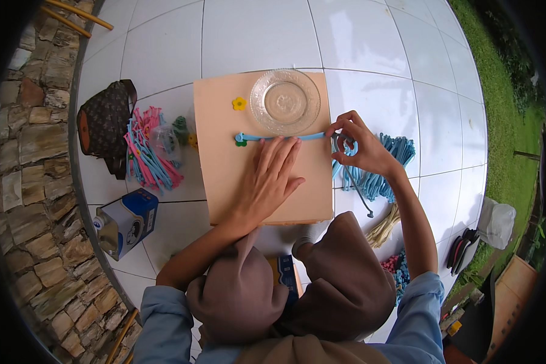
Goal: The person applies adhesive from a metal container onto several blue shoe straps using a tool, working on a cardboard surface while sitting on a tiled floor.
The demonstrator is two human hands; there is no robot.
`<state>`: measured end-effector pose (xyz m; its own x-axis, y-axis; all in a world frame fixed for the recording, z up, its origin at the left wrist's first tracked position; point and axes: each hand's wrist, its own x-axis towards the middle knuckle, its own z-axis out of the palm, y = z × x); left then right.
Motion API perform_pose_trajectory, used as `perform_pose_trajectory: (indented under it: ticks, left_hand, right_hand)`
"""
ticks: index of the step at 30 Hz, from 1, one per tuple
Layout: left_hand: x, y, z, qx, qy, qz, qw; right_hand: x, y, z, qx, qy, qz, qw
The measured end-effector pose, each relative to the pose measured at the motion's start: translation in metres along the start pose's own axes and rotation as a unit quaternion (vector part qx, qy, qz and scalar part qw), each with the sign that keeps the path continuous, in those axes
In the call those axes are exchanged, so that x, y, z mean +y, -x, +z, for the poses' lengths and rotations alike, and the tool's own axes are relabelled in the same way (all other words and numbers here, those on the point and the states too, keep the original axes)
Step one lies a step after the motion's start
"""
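Observation:
A light blue strip lies across a tan board, its left end curled beside a small green flower piece. My left hand is laid flat with fingers stretched out, the fingertips pressing on the middle of the strip. At the board's right edge, my right hand pinches the strip's other end between bent fingers. A thin dark teal stem hangs below that hand; whether the hand also grips it is hard to see. Above the strip are a clear glass plate and a yellow flower piece.
Pink and blue strips are heaped left of the board, near a brown bag and a blue-and-white can. On the right lie blue bundles and a pale bundle. A stone wall borders the tiled floor.

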<state>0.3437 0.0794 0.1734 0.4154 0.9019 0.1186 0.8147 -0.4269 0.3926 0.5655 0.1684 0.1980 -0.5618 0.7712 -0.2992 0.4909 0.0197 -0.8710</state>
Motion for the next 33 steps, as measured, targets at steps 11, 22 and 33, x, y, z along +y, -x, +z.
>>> perform_pose_trajectory:
  ticks: [11, 22, 33]
  left_hand:
    - [-0.04, 0.014, -0.019, 0.195, 0.011, -0.23, 0.953]
    - [-0.072, 0.003, -0.025, 0.196, -0.033, -0.189, 0.962]
    - [-0.11, -0.035, -0.031, 0.234, 0.038, -0.151, 0.96]
  right_hand:
    - [0.009, 0.0, 0.004, 0.003, -0.042, -0.005, 0.999]
    - [0.015, 0.016, -0.005, 0.021, -0.218, -0.009, 0.976]
    - [0.009, 0.013, 0.003, 0.004, -0.204, 0.001, 0.979]
